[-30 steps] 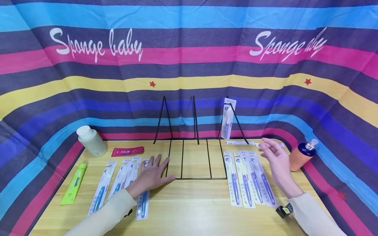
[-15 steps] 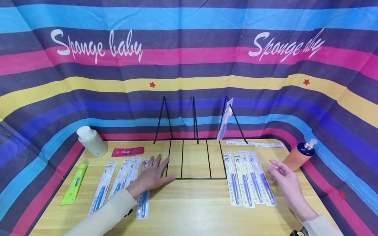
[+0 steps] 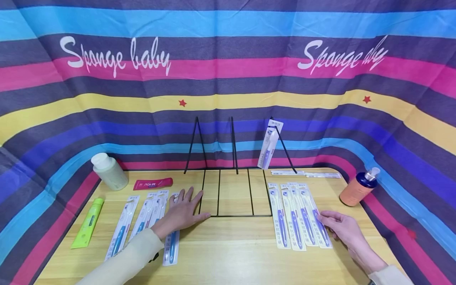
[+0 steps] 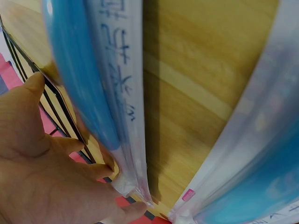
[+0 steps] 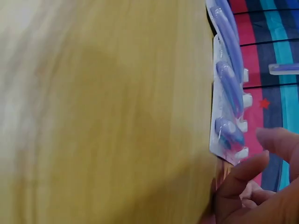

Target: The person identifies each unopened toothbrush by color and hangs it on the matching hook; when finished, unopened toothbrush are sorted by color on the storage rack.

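My left hand (image 3: 183, 209) lies with spread fingers across the right-hand blue toothbrush pack (image 3: 172, 247) and the left edge of a black wire rack (image 3: 242, 215). It covers the middle of that pack; in the left wrist view the thumb reaches the rack wire. My right hand (image 3: 343, 229) is at the right edge of the outermost purple toothbrush pack (image 3: 320, 225). Its thumb and index finger stand apart in the right wrist view, with nothing between them. One purple toothbrush pack (image 3: 270, 144) hangs tilted from the rack's right prong.
More purple packs (image 3: 279, 217) lie side by side right of the rack, blue packs (image 3: 122, 227) to its left. Around them stand or lie a white-capped bottle (image 3: 109, 172), pink tube (image 3: 153, 183), green tube (image 3: 88, 223), orange pump bottle (image 3: 358, 189) and two narrow white packs (image 3: 322, 175).
My right hand has come down from the narrow packs at the back to the outermost purple pack. The hanging pack has swung and turned. My left hand has stayed put.
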A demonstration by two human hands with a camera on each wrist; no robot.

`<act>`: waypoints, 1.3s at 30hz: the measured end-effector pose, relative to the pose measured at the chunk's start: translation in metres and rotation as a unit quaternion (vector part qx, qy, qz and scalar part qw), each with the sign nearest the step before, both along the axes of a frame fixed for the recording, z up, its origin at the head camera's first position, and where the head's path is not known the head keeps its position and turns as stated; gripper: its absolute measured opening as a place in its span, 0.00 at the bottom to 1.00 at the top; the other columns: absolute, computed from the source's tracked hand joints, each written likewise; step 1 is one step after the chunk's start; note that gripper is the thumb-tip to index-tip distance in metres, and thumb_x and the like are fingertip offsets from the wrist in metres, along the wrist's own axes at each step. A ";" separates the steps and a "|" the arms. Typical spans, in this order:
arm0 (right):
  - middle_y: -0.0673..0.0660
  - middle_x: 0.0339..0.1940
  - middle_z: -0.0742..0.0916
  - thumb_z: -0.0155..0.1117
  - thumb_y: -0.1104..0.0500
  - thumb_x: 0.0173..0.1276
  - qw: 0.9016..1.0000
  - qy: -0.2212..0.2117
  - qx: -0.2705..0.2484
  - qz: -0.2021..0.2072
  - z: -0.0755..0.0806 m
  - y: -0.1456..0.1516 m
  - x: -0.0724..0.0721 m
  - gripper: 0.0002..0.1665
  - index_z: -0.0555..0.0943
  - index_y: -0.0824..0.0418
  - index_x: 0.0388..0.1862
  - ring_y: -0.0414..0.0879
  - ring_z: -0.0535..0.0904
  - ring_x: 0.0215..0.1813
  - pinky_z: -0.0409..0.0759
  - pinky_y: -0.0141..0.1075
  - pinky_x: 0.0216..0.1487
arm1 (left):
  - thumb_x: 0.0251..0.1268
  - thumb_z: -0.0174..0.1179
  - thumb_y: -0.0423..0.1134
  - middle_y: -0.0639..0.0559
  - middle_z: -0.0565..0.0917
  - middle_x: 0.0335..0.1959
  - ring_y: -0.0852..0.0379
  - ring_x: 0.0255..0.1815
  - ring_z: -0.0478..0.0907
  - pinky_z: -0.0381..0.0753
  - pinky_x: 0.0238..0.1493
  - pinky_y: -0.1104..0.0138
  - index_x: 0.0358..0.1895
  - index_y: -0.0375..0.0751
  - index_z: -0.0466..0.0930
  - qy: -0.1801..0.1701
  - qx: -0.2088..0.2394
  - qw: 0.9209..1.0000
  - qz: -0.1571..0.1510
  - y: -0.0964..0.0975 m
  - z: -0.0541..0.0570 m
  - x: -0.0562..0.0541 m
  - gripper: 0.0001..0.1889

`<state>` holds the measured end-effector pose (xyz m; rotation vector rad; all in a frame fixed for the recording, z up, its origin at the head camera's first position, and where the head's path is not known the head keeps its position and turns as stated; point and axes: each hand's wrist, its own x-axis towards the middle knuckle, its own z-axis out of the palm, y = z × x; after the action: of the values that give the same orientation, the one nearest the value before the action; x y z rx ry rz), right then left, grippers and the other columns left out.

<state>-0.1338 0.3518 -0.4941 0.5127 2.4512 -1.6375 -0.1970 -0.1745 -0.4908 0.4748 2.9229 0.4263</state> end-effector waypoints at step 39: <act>0.53 0.57 0.87 0.56 0.66 0.86 0.946 -0.034 -0.247 0.206 0.001 0.033 -0.007 0.28 0.60 0.67 0.78 0.49 0.89 0.53 0.89 0.45 0.49 | 0.74 0.60 0.73 0.27 0.58 0.85 0.20 0.83 0.52 0.46 0.74 0.20 0.86 0.41 0.64 0.012 0.011 1.000 -0.007 -0.001 -0.004 0.000 0.50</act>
<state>-0.1410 0.3849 -0.4927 -0.0177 1.8238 -1.8958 -0.1973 -0.1757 -0.4951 0.5058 2.9396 0.4541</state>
